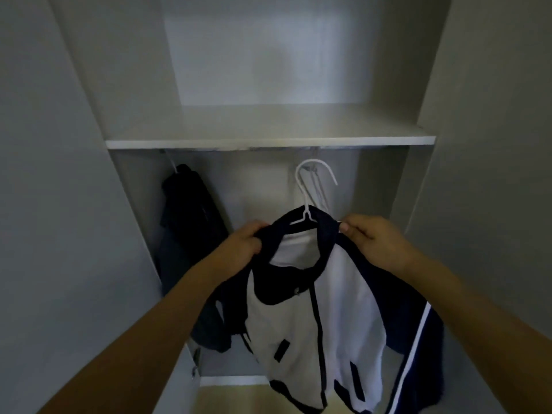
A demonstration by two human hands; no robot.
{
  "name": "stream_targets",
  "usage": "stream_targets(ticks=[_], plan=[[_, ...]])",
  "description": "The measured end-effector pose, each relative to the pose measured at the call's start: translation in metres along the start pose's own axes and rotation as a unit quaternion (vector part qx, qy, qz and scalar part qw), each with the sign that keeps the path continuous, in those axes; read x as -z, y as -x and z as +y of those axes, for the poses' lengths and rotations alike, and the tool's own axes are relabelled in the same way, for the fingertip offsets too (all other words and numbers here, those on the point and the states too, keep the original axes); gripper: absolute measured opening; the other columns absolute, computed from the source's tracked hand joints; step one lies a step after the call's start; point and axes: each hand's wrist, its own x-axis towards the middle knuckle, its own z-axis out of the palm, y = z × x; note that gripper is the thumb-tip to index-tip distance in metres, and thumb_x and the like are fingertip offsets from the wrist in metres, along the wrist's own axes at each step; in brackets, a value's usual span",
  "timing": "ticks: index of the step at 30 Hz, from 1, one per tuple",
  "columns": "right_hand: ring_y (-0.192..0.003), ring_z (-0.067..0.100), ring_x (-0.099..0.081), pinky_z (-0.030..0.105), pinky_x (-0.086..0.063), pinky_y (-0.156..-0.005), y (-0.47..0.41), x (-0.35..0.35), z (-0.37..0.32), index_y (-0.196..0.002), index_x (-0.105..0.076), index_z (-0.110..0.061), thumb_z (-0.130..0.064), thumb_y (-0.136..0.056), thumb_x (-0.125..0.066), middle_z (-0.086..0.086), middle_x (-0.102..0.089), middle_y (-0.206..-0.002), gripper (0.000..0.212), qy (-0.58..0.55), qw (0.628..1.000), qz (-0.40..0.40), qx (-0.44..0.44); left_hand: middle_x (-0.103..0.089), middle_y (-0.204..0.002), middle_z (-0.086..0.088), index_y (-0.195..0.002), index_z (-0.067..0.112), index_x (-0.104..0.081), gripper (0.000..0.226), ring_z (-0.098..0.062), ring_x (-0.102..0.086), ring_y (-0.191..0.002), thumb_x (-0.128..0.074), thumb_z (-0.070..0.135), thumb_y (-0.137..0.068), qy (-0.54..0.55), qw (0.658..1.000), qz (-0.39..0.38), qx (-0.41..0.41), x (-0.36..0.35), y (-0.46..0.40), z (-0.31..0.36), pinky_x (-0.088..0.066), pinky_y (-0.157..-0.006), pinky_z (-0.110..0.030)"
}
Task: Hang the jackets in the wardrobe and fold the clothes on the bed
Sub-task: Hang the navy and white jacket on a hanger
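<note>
Inside the open wardrobe (448, 85), below its shelf (268, 142), the white-and-navy jacket (313, 309) sits on a white hanger (310, 186), held up near the rail (209, 149) but seemingly not yet hooked. The left hand (242, 243) grips the jacket's left shoulder and the right hand (370, 240) pinches the right shoulder at the hanger's end. The hanging step is under way; next the hook must be lifted over the rail, beside the dark jacket (188, 228) already hanging at the left.
</note>
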Motion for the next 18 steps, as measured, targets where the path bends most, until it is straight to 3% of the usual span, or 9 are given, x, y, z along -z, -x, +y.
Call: stream_targets(ticks=[2, 4, 7, 9, 12, 14, 16, 18], plan=[[-0.071, 0.013, -0.059, 0.029, -0.047, -0.067, -0.010, -0.012, -0.001, -0.081, -0.060, -0.021, -0.034, -0.101, -0.041, -0.006, -0.062, -0.073, 0.030, 0.032, 0.999, -0.002, 0.018, -0.067, -0.090, 0.016, -0.092, 0.050, -0.061, 0.030, -0.001, -0.064, -0.085, -0.050, 0.023, -0.084, -0.131, 0.991, -0.005, -0.010, 0.011, 0.007, -0.023, -0.051, -0.075, -0.018], [-0.071, 0.014, -0.058, 0.026, -0.045, -0.066, -0.022, -0.028, -0.001, -0.086, -0.062, -0.018, -0.031, -0.102, -0.041, -0.004, -0.063, -0.077, 0.029, 0.058, 0.998, 0.003, 0.034, -0.067, -0.084, 0.006, -0.088, 0.032, -0.062, 0.013, -0.003, -0.063, -0.076, -0.053, 0.030, -0.097, -0.195, 0.981, 0.019, 0.005, 0.023, 0.014, -0.038, -0.051, -0.069, -0.026], [-0.079, 0.024, -0.058, 0.034, -0.045, -0.072, -0.047, -0.055, 0.001, -0.091, -0.064, -0.005, -0.017, -0.103, -0.043, 0.007, -0.064, -0.085, 0.027, 0.042, 0.998, -0.023, 0.051, -0.064, -0.073, -0.002, -0.080, 0.010, -0.060, 0.030, -0.009, -0.061, -0.067, -0.053, 0.033, -0.099, -0.231, 0.971, 0.056, 0.008, 0.037, 0.031, -0.052, -0.047, -0.062, -0.025], [-0.085, 0.028, -0.059, 0.035, -0.045, -0.076, -0.066, -0.077, 0.004, -0.097, -0.065, 0.000, -0.011, -0.102, -0.042, 0.013, -0.064, -0.092, 0.026, 0.041, 0.996, -0.062, 0.047, -0.062, -0.069, 0.000, -0.077, 0.007, -0.059, 0.033, -0.006, -0.059, -0.063, -0.054, 0.030, -0.099, -0.221, 0.971, 0.089, 0.025, 0.042, 0.042, -0.057, -0.042, -0.055, -0.014], [-0.097, 0.030, -0.059, 0.036, -0.045, -0.088, -0.096, -0.113, 0.006, -0.107, -0.066, 0.002, -0.004, -0.101, -0.042, 0.016, -0.063, -0.106, 0.026, 0.037, 0.992, -0.114, 0.046, -0.055, -0.061, 0.001, -0.068, 0.004, -0.052, 0.037, 0.001, -0.052, -0.052, -0.055, 0.024, -0.099, -0.206, 0.966, 0.131, 0.081, 0.052, 0.051, -0.065, -0.036, -0.049, -0.011], [-0.106, 0.021, -0.055, 0.022, -0.043, -0.096, -0.118, -0.133, -0.002, -0.121, -0.063, -0.002, 0.001, -0.099, -0.040, 0.006, -0.057, -0.119, 0.032, 0.004, 0.988, -0.149, 0.040, -0.052, -0.058, 0.000, -0.063, 0.008, -0.048, 0.039, 0.002, -0.051, -0.049, -0.055, 0.022, -0.099, -0.195, 0.958, 0.172, 0.120, 0.061, 0.052, -0.071, -0.035, -0.048, -0.012], [-0.105, 0.011, -0.048, -0.005, -0.033, -0.084, -0.142, -0.150, -0.014, -0.129, -0.058, -0.007, 0.006, -0.097, -0.036, -0.004, -0.049, -0.117, 0.041, -0.063, 0.980, -0.190, 0.022, -0.059, -0.064, -0.012, -0.067, 0.001, -0.053, 0.038, -0.008, -0.056, -0.056, -0.056, 0.023, -0.098, -0.149, 0.950, 0.219, 0.163, 0.068, 0.049, -0.079, -0.039, -0.054, -0.020], [-0.106, 0.008, -0.046, -0.011, -0.029, -0.071, -0.169, -0.165, -0.023, -0.132, -0.055, -0.012, 0.006, -0.097, -0.037, -0.005, -0.050, -0.119, 0.044, -0.103, 0.970, -0.218, -0.008, -0.063, -0.075, -0.024, -0.077, -0.005, -0.061, 0.036, -0.022, -0.058, -0.063, -0.056, 0.024, -0.098, -0.092, 0.943, 0.258, 0.190, 0.074, 0.037, -0.081, -0.041, -0.058, -0.027]])
